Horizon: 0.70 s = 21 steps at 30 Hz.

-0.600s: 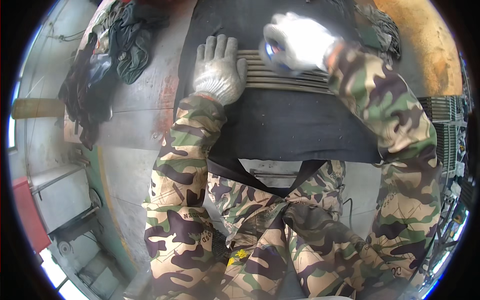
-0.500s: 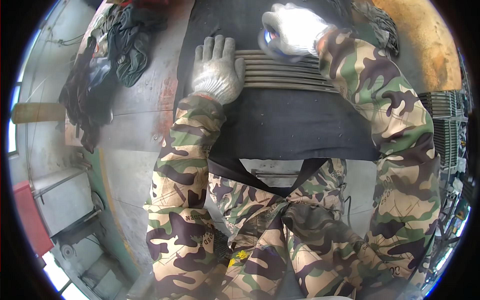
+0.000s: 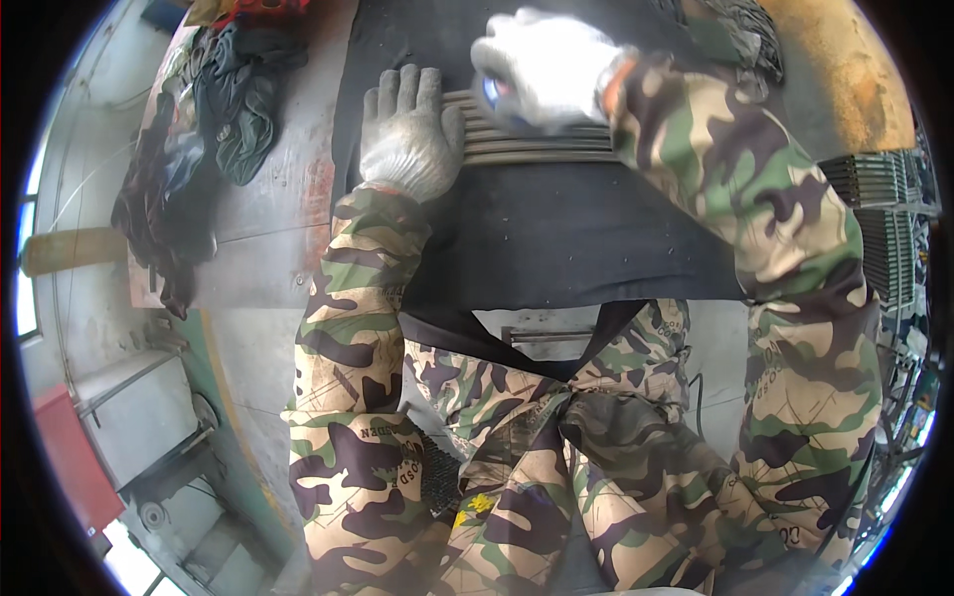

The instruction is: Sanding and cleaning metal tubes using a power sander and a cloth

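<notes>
Since the earlier frames, the right hand in a white knit glove point(image 3: 547, 72) has slid toward nine o'clock along the row of slender grey metal rods point(image 3: 537, 151), narrowing its gap to the left hand in a grey-white knit glove point(image 3: 409, 139); the whole view has shifted slightly too. The right hand is curled around a rounded blue-and-white object point(image 3: 492, 91), too blurred to identify. The left hand lies flat, palm down, over the rods' nine-o'clock ends, fingers slightly spread toward twelve, thumb out. The rods lie side by side on a black cloth sheet point(image 3: 586, 228), between twelve and one o'clock from the view's centre; the right hand and camouflage sleeve point(image 3: 696, 139) block their three-o'clock stretch. Around that centre, a heap of dark crumpled cloth point(image 3: 234, 109) lies at ten on a grey metal tabletop point(image 3: 268, 258), a yellow-brown stained board point(image 3: 845, 70) at two, stacked metal bars point(image 3: 884, 248) just short of three, and a red panel point(image 3: 75, 457) at eight.
</notes>
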Tool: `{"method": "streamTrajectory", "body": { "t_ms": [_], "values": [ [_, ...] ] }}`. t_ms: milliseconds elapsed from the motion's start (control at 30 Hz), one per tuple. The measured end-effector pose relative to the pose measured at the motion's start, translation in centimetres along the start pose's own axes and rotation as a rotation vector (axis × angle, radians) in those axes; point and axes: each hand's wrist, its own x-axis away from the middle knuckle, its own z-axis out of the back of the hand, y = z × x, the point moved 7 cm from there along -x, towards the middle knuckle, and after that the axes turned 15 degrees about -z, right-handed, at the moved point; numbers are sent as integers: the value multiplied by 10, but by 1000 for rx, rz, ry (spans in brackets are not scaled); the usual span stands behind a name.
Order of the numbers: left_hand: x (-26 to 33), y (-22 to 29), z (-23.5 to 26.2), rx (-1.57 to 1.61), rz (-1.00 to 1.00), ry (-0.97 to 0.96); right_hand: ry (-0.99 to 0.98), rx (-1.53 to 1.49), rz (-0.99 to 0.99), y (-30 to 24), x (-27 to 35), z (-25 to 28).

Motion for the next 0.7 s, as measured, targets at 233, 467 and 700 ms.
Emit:
{"method": "streamTrajectory", "body": {
  "t_ms": [233, 467, 700],
  "values": [
    [-5, 6, -7, -33, -37, 80, 9, 14, -79, 75, 41, 10],
    [6, -7, 4, -37, -1, 8, -3, 20, -31, 87, 80, -1],
    [-2, -5, -4, 10, 6, -25, -25, 33, -138, 101, 91, 6]
  ]
}}
